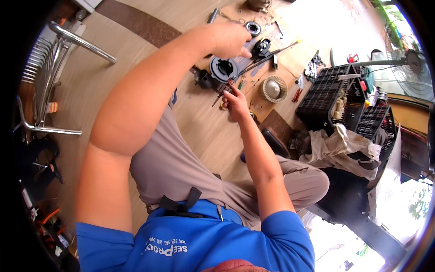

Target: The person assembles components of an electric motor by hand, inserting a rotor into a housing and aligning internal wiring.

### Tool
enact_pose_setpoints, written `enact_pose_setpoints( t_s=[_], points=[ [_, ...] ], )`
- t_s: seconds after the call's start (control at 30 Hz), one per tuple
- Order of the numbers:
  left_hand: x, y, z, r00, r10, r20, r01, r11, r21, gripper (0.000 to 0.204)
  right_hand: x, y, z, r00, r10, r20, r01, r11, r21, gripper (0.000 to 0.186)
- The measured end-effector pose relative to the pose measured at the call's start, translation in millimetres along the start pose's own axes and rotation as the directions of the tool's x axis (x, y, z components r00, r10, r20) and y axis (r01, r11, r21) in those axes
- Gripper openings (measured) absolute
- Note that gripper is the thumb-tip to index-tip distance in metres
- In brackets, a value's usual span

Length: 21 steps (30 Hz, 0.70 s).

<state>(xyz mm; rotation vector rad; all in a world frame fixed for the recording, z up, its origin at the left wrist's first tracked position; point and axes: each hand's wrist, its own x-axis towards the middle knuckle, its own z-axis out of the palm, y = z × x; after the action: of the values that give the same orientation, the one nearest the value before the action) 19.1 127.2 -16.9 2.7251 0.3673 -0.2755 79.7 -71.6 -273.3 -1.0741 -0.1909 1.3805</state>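
With right hand pinched around slim dark part near round black housing, best to steady it lightly and, with left hand (unclear whether gripping), avoid nudging nearby black component.

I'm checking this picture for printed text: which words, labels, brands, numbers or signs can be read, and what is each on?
Blue shirt: white printing, upside down, large enough to read; I won't copy its words.
Small dark part in the right hand: any marking is too small to read.
Round black part, pale fan wheel and black crate: no text I can make out.
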Motion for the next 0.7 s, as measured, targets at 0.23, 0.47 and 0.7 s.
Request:
enact_pose_setpoints(
  t_s=[0.23,0.47,0.7],
  points=[
    [6,21,8,0.964,0.088,-0.252,-0.173,0.924,-0.34,0.042,-79,-144,31,0.956,-0.139,0.258,0.134,0.99,0.036,0.047],
    [6,59,11,0.994,0.044,-0.104,-0.105,0.7,-0.707,0.034,-134,-187,37,0.955,-0.24,0.174,0.209,0.961,0.18,0.04],
    [-5,67,11,0.997,-0.003,0.071,0.069,0.282,-0.957,0.036,-126,-193,59,0.981,-0.17,0.092,0.125,0.921,0.369,0.052]
  ],
)
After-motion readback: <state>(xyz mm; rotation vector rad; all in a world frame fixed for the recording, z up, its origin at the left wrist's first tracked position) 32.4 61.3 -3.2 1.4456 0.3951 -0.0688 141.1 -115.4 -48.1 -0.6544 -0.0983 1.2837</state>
